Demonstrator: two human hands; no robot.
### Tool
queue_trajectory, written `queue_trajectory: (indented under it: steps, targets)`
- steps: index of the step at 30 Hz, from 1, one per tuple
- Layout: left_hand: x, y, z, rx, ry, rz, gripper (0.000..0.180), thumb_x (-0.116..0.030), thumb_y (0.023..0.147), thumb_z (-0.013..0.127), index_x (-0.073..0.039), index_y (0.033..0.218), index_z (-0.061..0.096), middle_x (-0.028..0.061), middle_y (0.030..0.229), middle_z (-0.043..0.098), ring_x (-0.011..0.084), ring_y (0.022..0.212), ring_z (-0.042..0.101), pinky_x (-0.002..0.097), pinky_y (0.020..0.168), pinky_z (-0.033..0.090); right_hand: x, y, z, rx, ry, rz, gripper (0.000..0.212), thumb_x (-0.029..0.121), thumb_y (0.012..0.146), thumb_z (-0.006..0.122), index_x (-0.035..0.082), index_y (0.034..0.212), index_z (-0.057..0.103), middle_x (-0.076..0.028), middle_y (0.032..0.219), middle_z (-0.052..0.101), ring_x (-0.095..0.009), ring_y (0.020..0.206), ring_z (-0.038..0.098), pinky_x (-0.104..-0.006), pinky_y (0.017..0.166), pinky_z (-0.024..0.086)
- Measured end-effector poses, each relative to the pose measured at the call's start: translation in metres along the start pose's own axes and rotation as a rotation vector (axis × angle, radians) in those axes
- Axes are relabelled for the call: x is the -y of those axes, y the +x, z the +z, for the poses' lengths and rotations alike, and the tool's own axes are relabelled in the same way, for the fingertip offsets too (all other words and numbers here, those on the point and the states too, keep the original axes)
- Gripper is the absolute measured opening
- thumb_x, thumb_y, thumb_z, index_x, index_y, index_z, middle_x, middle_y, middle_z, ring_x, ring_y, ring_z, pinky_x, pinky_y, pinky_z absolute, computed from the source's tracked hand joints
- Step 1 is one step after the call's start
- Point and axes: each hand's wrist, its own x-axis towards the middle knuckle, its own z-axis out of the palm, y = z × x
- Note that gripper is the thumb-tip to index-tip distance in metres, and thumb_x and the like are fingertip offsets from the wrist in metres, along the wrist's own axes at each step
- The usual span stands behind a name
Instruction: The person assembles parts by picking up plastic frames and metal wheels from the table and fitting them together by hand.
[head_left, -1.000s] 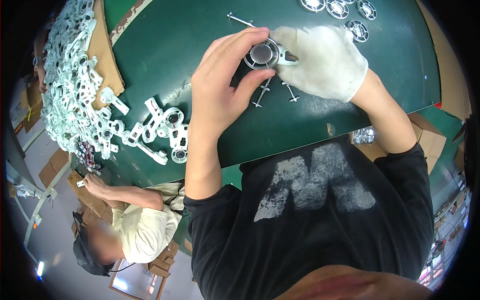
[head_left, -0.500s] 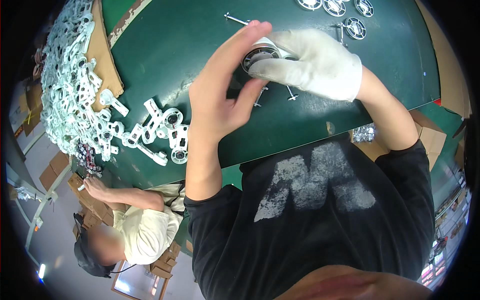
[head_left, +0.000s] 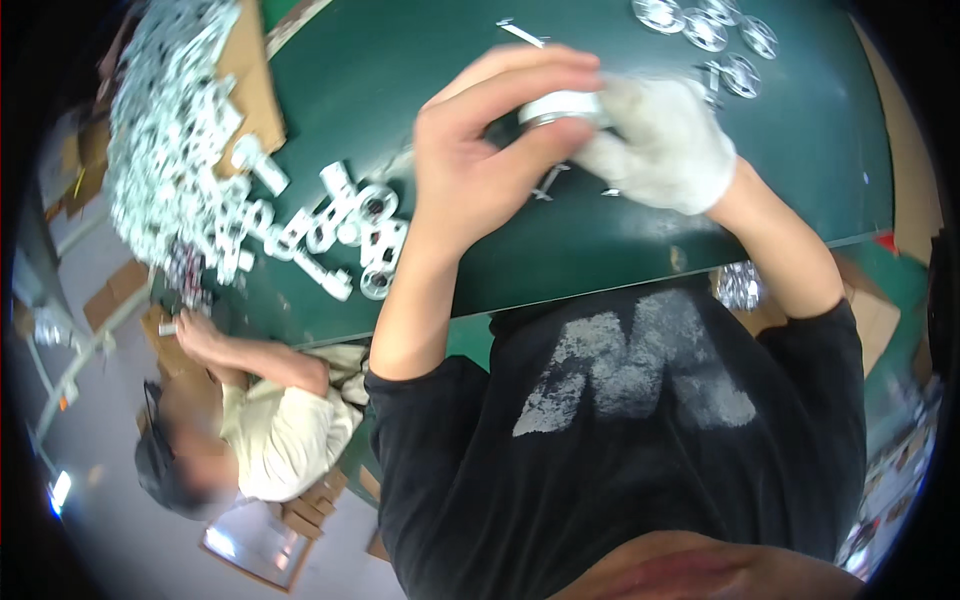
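Observation:
Both my hands hold a white round housing (head_left: 562,106) with a shiny rim, just above the green table (head_left: 800,170). My bare left hand (head_left: 505,130) has its thumb and fingers around the left side of it. On the other side, my right hand (head_left: 660,145), in a white glove, grips the same housing; its fingertips are blurred. Below the hands lies a small metal pin piece (head_left: 549,183), partly hidden. Another slim metal piece (head_left: 522,33) rests beyond my left hand.
Several spoked chrome rings (head_left: 704,30) lie at the far right. A large heap of white parts (head_left: 165,130) covers the left side beside a cardboard sheet (head_left: 258,85), with loose ring-ended white parts (head_left: 375,204) nearer me. A co-worker (head_left: 290,430) sits at the lower left.
The housing has tilted: its dark spoked face showed before, and now its white side does. Both hands have shifted slightly right in the picture, along with the table as the view moved.

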Motion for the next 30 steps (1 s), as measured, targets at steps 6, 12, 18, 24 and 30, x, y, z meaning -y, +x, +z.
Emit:
queue_trajectory:
  steps: [6,12,18,24,30]
  targets:
    - [-0.032,0.032,-0.041,0.087,0.163,-0.493,0.014,-0.01,0.093,0.072,-0.002,0.103,0.077,0.0044,0.089,0.073,0.0089,0.08,0.065,0.0215,0.071,0.05,0.01,0.001,-0.005,0.091,0.069,0.147,0.044,0.045,0.095,0.067,0.009,0.12,0.07,-0.012,0.078,0.071,-0.032,0.08,0.072,-0.0407,0.073,0.054]
    - [-0.001,0.048,-0.127,-0.562,0.053,-0.47,0.038,-0.018,0.101,0.065,0.002,0.132,0.062,0.0084,0.104,0.072,0.0132,0.081,0.067,0.0257,0.075,0.057,0.002,0.005,-0.001,0.082,0.123,0.12,0.035,0.038,0.097,0.063,0.011,0.118,0.07,-0.01,0.08,0.072,-0.028,0.078,0.072,-0.038,0.072,0.054]
    - [-0.054,-0.008,-0.142,0.099,0.892,-0.694,0.051,-0.039,0.087,0.08,-0.004,0.122,0.07,0.0043,0.099,0.071,0.0149,0.091,0.064,0.0303,0.081,0.052,0.003,0.005,-0.002,0.18,0.11,0.059,0.031,0.039,0.098,0.056,0.016,0.112,0.071,-0.01,0.089,0.074,-0.031,0.089,0.073,-0.0406,0.077,0.055]
    - [-0.061,-0.051,-0.106,0.371,1.323,-0.746,0.024,-0.025,0.078,0.083,-0.01,0.095,0.076,0.0094,0.107,0.068,0.031,0.111,0.061,0.0474,0.102,0.038,0.011,0.009,-0.008,0.381,0.044,0.171,0.038,0.045,0.099,0.051,0.017,0.115,0.071,-0.011,0.095,0.075,-0.034,0.095,0.072,-0.0448,0.082,0.056]
    - [-0.066,-0.029,-0.106,0.125,0.995,-0.683,0.019,-0.015,0.084,0.08,-0.002,0.093,0.069,0.0086,0.09,0.069,0.0249,0.082,0.066,0.0357,0.081,0.049,0.01,0.007,-0.008,0.303,0.052,0.154,0.04,0.046,0.097,0.056,0.015,0.119,0.069,-0.012,0.099,0.074,-0.032,0.096,0.071,-0.0447,0.085,0.056]
